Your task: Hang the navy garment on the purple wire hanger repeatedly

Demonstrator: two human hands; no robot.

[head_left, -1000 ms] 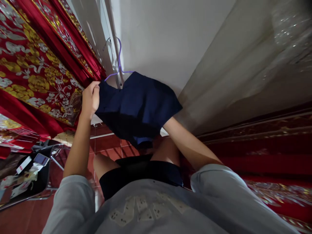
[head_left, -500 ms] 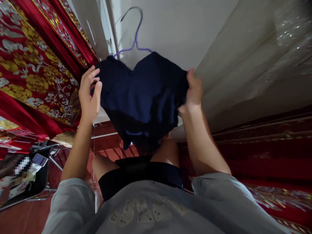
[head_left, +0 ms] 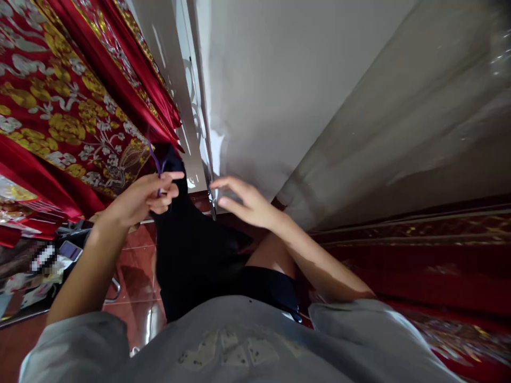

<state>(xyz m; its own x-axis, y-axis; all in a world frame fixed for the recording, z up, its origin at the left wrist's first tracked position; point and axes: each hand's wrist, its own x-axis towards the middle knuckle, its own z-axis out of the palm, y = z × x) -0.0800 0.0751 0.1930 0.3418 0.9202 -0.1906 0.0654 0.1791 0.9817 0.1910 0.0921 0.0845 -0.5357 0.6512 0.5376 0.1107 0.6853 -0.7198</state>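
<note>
My left hand (head_left: 154, 197) is closed around a purple wire clothes hanger (head_left: 153, 154), the index finger pointing right. From it a dark navy garment (head_left: 191, 223) hangs down over my lap, its outline merging with my dark shorts (head_left: 267, 287). The hanger's hook is hard to make out against the red cloth. My right hand (head_left: 245, 202) is apart from the garment, thumb and fingers spread, in front of the pale wall, with nothing in it.
A red cloth with gold and silver embroidery (head_left: 67, 122) hangs at the left. A pale wall panel (head_left: 279, 80) stands ahead. Plastic-like sheeting (head_left: 391, 117) covers the right side, above dark red cloth (head_left: 399, 271). A chair loaded with items (head_left: 35, 298) stands lower left on red tiles (head_left: 131, 271).
The garment on its hanger has moved from in front of me down and left, turned edge-on. My left hand now grips the hanger; my right hand has let go of the garment and moved left.
</note>
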